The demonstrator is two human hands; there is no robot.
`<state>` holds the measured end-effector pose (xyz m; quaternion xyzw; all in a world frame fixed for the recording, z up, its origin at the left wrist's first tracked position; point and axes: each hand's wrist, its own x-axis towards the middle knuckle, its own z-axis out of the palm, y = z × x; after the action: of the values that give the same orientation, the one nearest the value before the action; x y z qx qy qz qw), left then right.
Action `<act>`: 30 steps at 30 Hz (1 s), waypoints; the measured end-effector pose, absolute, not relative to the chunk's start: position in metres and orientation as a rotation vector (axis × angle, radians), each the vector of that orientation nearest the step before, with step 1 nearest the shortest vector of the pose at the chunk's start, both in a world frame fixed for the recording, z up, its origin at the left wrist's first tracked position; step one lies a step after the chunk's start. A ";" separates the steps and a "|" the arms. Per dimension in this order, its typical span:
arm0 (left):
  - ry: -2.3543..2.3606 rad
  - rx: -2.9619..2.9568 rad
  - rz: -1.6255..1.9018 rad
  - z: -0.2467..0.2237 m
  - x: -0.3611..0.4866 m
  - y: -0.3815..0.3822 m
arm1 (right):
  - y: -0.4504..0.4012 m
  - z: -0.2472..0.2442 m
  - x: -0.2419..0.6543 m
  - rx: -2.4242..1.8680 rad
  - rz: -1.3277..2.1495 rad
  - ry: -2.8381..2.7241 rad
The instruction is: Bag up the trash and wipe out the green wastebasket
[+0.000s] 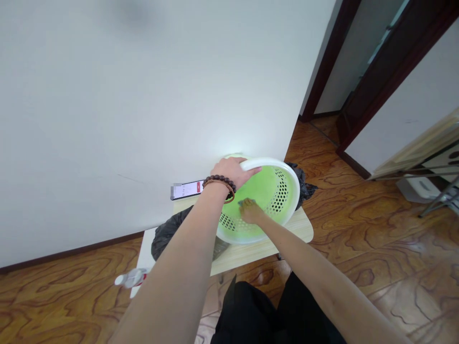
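Note:
A green plastic basket (263,188) with a white rim and rows of round holes is tipped with its open side toward me. My left hand (232,171), with beads on the wrist, grips the rim at the upper left, fingers behind and thumb in front. Inside the basket, my right hand (251,211) is closed around a small grey-blue cloth (241,203) pressed to the inner surface. Only a bit of that cloth shows past the fingers. Beneath the basket is a small light wood-top table (301,227).
A black plastic bag (167,236) lies left of the basket, and another black bag (304,186) sits at its right. A phone (186,189) leans on the wall (143,95). At lower left is a clear bottle (131,278). A doorway opens at right.

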<state>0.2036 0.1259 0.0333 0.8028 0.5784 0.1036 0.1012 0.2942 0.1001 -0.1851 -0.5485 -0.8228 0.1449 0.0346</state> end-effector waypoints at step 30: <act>1.767 2.301 0.319 0.035 0.209 0.123 | 0.086 -0.185 0.309 -1.757 0.397 -2.467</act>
<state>0.2088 0.1227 0.0353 0.7836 0.6015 0.1087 0.1112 0.3091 0.0865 -0.1845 -0.5747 -0.8068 0.1297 0.0437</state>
